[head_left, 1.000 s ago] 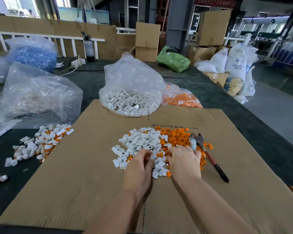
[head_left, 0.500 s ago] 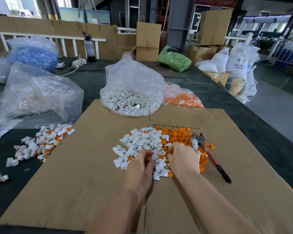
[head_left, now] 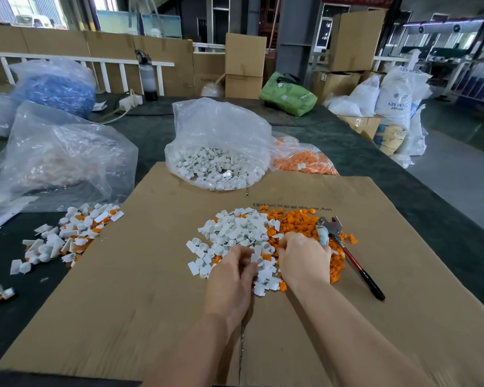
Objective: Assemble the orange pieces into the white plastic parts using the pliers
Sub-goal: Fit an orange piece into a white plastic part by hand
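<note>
A pile of white plastic parts point(head_left: 235, 230) and a pile of orange pieces point(head_left: 294, 222) lie mixed on a cardboard sheet point(head_left: 151, 275). My left hand point(head_left: 232, 275) is at the pile's near edge and pinches a white part point(head_left: 255, 256) at its fingertips. Just to its right, my right hand point(head_left: 302, 258) rests knuckles-up where white meets orange. Its fingers are curled down into the pieces, so the tips are hidden. The pliers point(head_left: 344, 247), with a metal head and a red and black handle, lie untouched right of my right hand.
A clear bag of white parts point(head_left: 215, 163) and a bag of orange pieces point(head_left: 302, 160) stand at the cardboard's far edge. A heap of white-and-orange parts point(head_left: 65, 236) lies on the dark table at left, beside a crumpled clear bag point(head_left: 53, 157).
My right hand's fingers, spread flat on the pile a second ago, have curled under and drawn back. My left hand has closed its fingertips on a white part.
</note>
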